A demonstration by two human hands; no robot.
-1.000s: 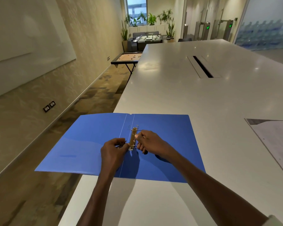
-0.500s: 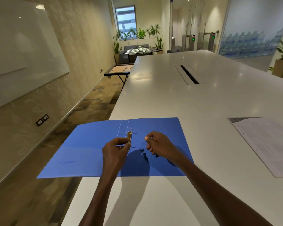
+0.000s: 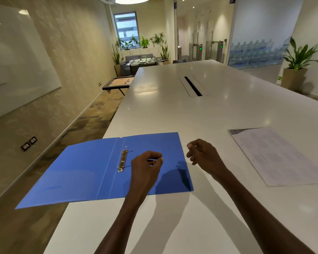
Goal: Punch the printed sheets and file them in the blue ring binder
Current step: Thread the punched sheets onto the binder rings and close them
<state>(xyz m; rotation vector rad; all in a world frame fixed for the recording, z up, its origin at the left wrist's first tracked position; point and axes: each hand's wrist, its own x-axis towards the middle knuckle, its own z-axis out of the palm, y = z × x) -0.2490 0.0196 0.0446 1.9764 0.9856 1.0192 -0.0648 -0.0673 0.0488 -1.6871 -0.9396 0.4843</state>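
The blue ring binder (image 3: 81,173) lies open and flat at the table's left edge, its left cover hanging past the edge. Its metal ring mechanism (image 3: 123,160) runs along the spine, and the far ring looks parted. My left hand (image 3: 147,164) hovers over the right cover, just right of the rings, with fingers curled and thumb against the forefinger; nothing shows plainly in it. My right hand (image 3: 202,153) floats past the binder's right edge, fingers loosely curled and holding nothing. The printed sheets (image 3: 277,154) lie flat to the right, apart from both hands.
The long white table (image 3: 173,110) has a cable slot (image 3: 193,86) further back. The floor drops away left of the table edge under the binder's overhanging cover. A small game table (image 3: 119,83) and a potted plant (image 3: 297,66) stand further off.
Both hands have let go of the ring mechanism and moved right: the left now over the right cover, the right beyond the binder's edge. The rings went from shut to parted.
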